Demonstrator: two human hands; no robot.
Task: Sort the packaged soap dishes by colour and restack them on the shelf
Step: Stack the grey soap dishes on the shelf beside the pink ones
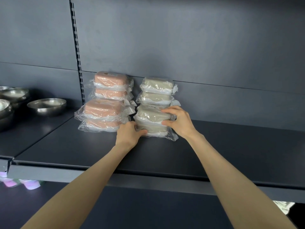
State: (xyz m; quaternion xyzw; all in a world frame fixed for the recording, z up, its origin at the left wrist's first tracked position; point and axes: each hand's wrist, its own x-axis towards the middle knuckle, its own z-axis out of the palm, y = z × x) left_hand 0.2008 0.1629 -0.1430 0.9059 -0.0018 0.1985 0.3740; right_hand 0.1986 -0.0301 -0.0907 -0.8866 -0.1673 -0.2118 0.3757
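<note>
The left hand (130, 133) and right hand (179, 121) each gripped a side of the grey soap dishes (151, 119) between them, and a slow, even push would likely keep them straight.

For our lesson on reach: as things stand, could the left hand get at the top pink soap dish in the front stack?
Probably yes: the left hand grips the front beige stack right beside that pink dish. Nothing lies between, though it must let go first.
</note>
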